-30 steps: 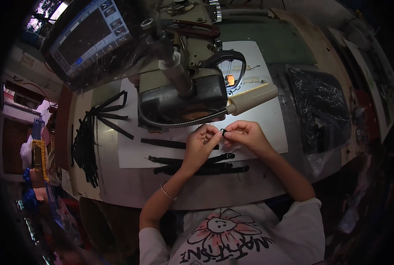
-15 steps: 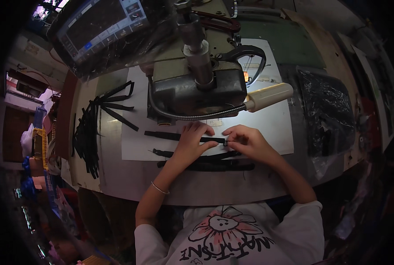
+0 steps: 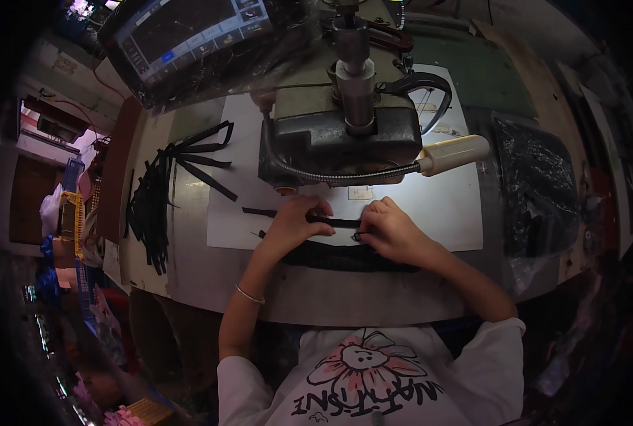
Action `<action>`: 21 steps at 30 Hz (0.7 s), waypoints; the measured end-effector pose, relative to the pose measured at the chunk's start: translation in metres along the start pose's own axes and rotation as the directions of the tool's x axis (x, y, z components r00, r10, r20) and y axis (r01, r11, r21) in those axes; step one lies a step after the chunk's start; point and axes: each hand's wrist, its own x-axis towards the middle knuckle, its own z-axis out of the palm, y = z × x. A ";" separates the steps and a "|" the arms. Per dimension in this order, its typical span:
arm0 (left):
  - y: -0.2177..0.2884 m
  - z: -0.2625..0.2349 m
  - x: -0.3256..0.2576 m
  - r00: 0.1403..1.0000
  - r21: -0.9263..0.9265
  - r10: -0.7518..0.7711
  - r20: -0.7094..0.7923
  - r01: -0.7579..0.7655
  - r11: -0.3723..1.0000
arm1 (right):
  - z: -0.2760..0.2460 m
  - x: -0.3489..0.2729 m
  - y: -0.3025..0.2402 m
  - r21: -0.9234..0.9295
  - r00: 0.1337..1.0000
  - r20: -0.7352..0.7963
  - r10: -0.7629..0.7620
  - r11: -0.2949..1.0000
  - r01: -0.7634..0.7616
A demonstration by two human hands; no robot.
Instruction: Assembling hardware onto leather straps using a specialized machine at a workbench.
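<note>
A narrow black fabric strap (image 3: 343, 223) lies crosswise on the white sheet, under the sewing machine head. My left hand (image 3: 296, 223) is curled round its middle, with thumb and forefinger near each other on the strap. At the strap's right end, my right hand (image 3: 389, 226) pinches with bent fingers. A small dark buckle or ring (image 3: 357, 236) pokes out beside those fingertips, its exact shape too small to tell. Several more black straps (image 3: 345, 257) lie together on the near side of both hands.
The sewing machine head (image 3: 345, 138) with its white-handled lamp (image 3: 455, 155) overhangs the hands. A pile of black straps (image 3: 153, 206) lies left, below a screen (image 3: 188, 35). Clear plastic over something black (image 3: 536, 184) is at right. The white sheet (image 3: 444, 231) covers the table's middle.
The whole view has shifted slightly. Both hands have slid a little left along the strap, and my right fingers have closed over its end, with the small ring now nearer me.
</note>
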 end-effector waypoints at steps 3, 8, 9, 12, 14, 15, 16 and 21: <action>0.008 0.007 0.003 1.000 -0.040 0.014 0.020 -0.013 0.999 | -0.010 0.001 -0.003 0.101 0.999 0.011 0.032 0.994 -0.033; 0.009 0.026 0.016 0.975 -0.013 0.208 0.082 -0.208 0.978 | -0.027 -0.003 0.000 0.166 0.999 0.008 0.042 0.985 -0.043; 0.010 0.032 0.018 0.976 -0.031 0.213 0.039 -0.212 0.977 | -0.030 -0.005 0.001 0.214 0.998 -0.011 0.055 0.975 -0.052; 0.018 0.041 0.023 0.988 -0.054 0.155 0.013 -0.154 0.987 | -0.035 -0.011 0.012 0.253 0.985 -0.141 0.100 0.965 -0.062; 0.021 0.045 0.026 0.995 -0.040 0.099 0.009 -0.098 0.994 | -0.037 -0.016 0.018 0.351 0.942 -0.238 0.235 0.926 -0.142; 0.020 0.049 0.027 0.995 -0.044 0.103 0.012 -0.103 0.994 | -0.037 -0.017 0.019 0.348 0.941 -0.241 0.238 0.926 -0.145; 0.017 0.054 0.030 0.984 -0.050 0.170 -0.049 -0.172 0.984 | -0.037 -0.018 0.019 0.431 0.938 -0.180 0.297 0.881 -0.196; 0.019 0.063 0.032 0.986 -0.237 0.105 -0.128 -0.133 0.962 | -0.029 -0.018 0.018 0.553 0.916 -0.108 0.385 0.789 -0.267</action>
